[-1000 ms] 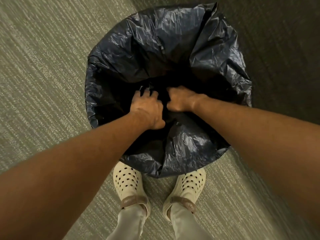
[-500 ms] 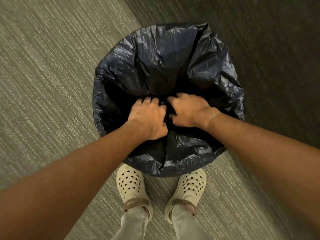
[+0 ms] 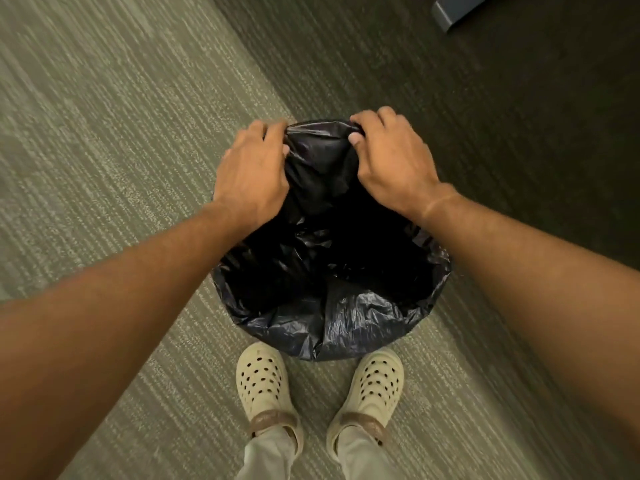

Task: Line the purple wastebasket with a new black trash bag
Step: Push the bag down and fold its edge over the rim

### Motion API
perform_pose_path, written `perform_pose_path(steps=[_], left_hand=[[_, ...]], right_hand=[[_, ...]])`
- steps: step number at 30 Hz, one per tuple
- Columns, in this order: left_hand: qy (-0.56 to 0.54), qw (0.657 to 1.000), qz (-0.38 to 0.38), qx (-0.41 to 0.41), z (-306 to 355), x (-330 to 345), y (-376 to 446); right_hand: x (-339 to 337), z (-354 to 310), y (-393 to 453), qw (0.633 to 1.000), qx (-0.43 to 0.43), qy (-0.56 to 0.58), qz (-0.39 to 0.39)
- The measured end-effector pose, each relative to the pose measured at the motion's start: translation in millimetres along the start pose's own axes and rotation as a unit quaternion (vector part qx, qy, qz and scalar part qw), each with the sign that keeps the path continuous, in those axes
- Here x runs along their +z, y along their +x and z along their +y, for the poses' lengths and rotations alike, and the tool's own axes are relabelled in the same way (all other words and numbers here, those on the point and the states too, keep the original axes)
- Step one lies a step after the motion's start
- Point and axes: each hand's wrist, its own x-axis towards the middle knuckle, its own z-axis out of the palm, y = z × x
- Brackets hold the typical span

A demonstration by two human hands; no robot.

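A black trash bag (image 3: 346,317) is draped over a round wastebasket on the carpet in front of my feet. The plastic covers the basket completely, so none of its purple shows. My left hand (image 3: 252,171) grips the bag's far edge on the left side. My right hand (image 3: 391,164) pinches the same far edge on the right, thumb inside the opening. A taut strip of plastic stretches between the two hands. The bag's mouth gapes open and dark below my wrists.
My cream clogs (image 3: 263,382) stand just behind the basket. Light grey-green carpet (image 3: 104,133) lies to the left and darker carpet (image 3: 485,116) to the right. A grey furniture foot (image 3: 453,12) pokes in at the top right.
Both hands rose out of the bag's middle and moved to its far edge, now gripping the rim. The bag's tall far side has come down around the basket. The camera tilted forward.
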Motion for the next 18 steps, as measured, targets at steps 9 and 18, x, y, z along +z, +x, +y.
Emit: perform_pose_path(steps=[9, 18], left_hand=[[0.026, 1.000, -0.006, 0.010, -13, 2, 9], [0.007, 0.999, -0.044, 0.000, -17, -1, 16]], right_hand=[[8, 18, 16, 1.000, -0.010, 0.001, -0.027], [5, 20, 20, 0.999, 0.005, 0.011, -0.040]])
